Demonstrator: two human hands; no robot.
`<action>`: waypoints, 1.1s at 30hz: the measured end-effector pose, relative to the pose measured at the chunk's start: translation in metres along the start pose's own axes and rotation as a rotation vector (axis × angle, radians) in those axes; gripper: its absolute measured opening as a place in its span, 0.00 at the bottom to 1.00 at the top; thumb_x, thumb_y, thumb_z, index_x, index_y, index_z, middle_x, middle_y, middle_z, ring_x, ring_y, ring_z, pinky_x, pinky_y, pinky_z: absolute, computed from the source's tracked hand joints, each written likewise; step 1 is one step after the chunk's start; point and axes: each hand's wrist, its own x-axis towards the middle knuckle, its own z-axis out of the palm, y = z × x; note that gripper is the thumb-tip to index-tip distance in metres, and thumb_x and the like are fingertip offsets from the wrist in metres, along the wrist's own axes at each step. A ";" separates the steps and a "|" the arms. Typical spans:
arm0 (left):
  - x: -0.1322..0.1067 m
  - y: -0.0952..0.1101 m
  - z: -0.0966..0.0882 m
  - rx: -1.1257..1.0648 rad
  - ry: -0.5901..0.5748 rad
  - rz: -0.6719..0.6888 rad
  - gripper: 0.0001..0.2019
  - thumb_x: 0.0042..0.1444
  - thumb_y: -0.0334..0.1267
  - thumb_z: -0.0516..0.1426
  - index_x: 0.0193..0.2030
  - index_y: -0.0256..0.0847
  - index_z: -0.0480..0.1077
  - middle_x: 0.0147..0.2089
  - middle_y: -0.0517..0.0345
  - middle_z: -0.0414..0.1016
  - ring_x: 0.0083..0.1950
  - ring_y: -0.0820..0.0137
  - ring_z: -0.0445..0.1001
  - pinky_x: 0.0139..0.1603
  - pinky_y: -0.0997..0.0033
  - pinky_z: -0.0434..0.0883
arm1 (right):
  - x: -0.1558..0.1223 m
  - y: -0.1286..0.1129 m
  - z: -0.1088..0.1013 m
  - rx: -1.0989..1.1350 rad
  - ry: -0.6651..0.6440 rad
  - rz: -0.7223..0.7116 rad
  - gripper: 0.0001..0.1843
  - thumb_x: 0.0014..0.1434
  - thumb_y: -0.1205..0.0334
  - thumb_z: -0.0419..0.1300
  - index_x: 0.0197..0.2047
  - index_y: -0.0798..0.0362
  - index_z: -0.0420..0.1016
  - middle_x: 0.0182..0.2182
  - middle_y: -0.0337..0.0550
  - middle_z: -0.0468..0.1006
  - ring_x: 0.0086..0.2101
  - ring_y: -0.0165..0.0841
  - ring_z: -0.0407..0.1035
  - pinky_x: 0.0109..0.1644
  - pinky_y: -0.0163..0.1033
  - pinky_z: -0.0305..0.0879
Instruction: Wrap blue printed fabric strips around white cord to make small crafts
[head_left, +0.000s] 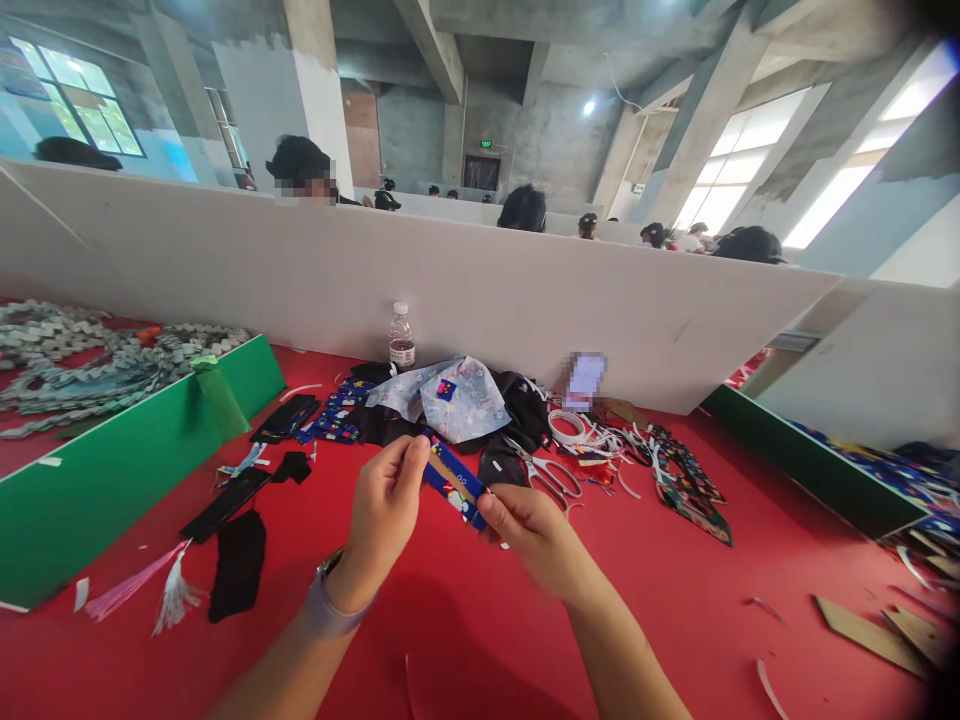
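Between my two hands a short strip of blue patterned fabric [455, 490] is held above the red table, with a tan band along its middle. My left hand [390, 495] pinches its upper left end between thumb and fingers. At the lower right end, my right hand [536, 525] grips it in the same way. Just behind it lie scissors [551, 475] with pale handles, a black cloth piece [502, 465] and a light blue printed cloth [465, 400] in a loose heap. What the tan band is made of, I cannot tell.
A clear bottle [402, 335] stands against the white partition [450, 260]. Green dividers [150, 450] flank the red table [450, 640]. White tape rolls [568, 428] and scraps lie right of the heap; black fabric pieces [238, 565] and tassels [178, 590] lie left. Several people sit beyond the partition.
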 end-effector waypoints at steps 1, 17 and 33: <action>-0.001 0.000 0.000 -0.012 0.005 -0.012 0.18 0.61 0.50 0.48 0.24 0.41 0.55 0.22 0.66 0.50 0.25 0.76 0.53 0.24 0.77 0.55 | 0.000 0.000 0.002 -0.025 0.022 -0.011 0.26 0.64 0.44 0.46 0.26 0.56 0.66 0.22 0.38 0.68 0.24 0.26 0.60 0.28 0.32 0.53; 0.000 -0.003 -0.004 -0.073 -0.044 -0.089 0.16 0.57 0.51 0.52 0.32 0.40 0.68 0.23 0.64 0.67 0.25 0.72 0.67 0.26 0.76 0.63 | 0.000 0.011 -0.016 -0.069 0.046 -0.014 0.25 0.64 0.45 0.46 0.27 0.55 0.68 0.23 0.38 0.69 0.25 0.27 0.61 0.29 0.32 0.53; -0.009 -0.039 -0.019 -0.232 -0.140 -0.321 0.16 0.49 0.52 0.60 0.29 0.41 0.70 0.23 0.64 0.70 0.23 0.74 0.67 0.27 0.77 0.65 | -0.006 0.029 0.024 -0.175 0.114 0.027 0.18 0.64 0.54 0.48 0.26 0.55 0.65 0.22 0.35 0.64 0.24 0.25 0.55 0.27 0.31 0.49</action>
